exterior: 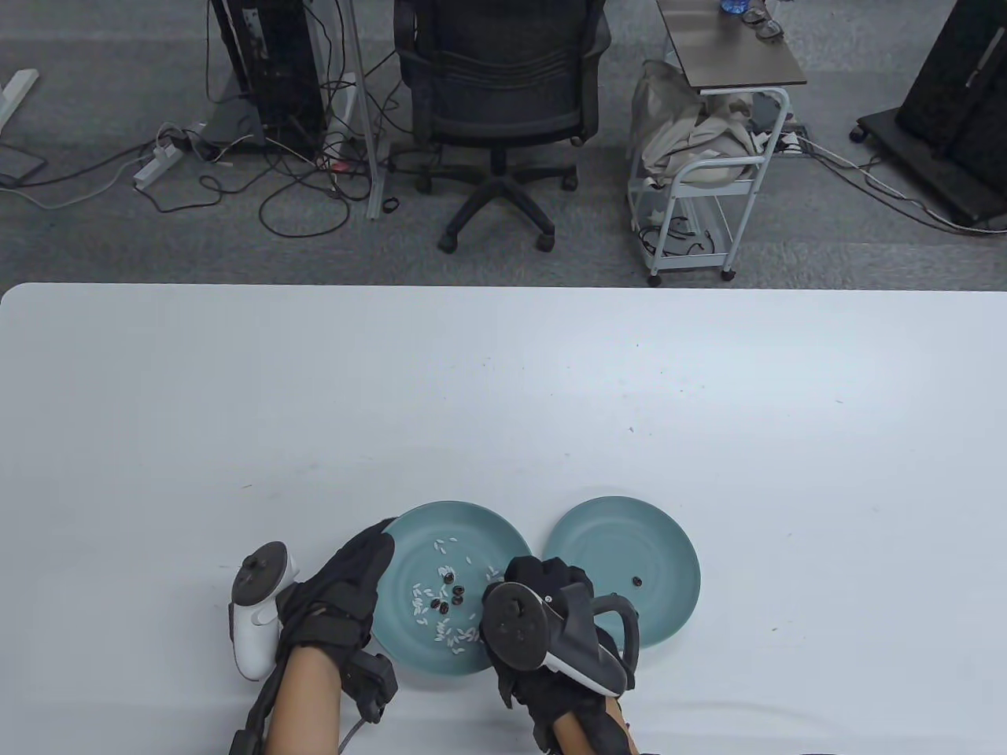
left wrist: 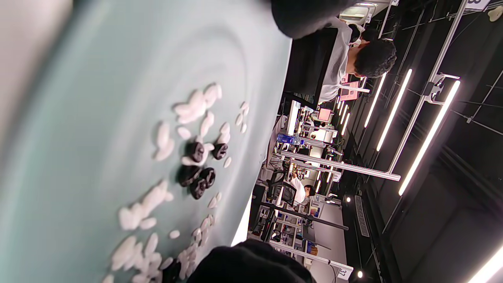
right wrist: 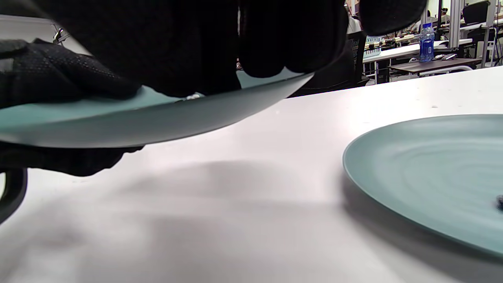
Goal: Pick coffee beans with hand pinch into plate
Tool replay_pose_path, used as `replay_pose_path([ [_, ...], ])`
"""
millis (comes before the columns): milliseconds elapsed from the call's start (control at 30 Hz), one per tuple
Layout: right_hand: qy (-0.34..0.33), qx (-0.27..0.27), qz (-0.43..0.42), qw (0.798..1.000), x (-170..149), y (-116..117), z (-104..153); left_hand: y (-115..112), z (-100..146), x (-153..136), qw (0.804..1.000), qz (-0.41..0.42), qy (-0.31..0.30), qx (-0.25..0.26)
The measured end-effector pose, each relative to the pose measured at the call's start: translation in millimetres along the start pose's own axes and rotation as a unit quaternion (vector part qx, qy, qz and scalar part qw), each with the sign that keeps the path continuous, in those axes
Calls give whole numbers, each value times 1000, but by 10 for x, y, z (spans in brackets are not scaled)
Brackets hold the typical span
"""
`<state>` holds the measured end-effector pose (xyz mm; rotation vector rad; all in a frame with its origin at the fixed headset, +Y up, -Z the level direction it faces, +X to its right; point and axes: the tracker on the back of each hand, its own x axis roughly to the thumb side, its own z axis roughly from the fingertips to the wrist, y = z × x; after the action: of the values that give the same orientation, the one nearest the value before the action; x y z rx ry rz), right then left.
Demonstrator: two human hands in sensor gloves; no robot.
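White table [exterior: 503,393], broad and bare at the far side, with the work crowded at the near edge. Two teal plates side by side there: left plate [exterior: 440,535] as source, scattered with pale grains [exterior: 440,625] and a small cluster of coffee beans [exterior: 450,591]; right plate [exterior: 669,566] as target, just beside it for a short carry, one bean [exterior: 638,581] already in. Left hand [exterior: 346,586] resting on the left plate's left rim, apparently to steady it; grip not discernible. Right hand [exterior: 539,586] over the left plate's near-right edge, fingers curled down toward the beans; pinch closed or not, impossible to tell.
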<state>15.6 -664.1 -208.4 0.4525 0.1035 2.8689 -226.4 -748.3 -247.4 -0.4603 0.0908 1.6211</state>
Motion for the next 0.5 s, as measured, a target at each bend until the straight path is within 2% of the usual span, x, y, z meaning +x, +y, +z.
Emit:
replay_pose_path([
  [500,3,-5,45,999,90,66,-33,-1,-7,-26,1000,17,7,-16],
])
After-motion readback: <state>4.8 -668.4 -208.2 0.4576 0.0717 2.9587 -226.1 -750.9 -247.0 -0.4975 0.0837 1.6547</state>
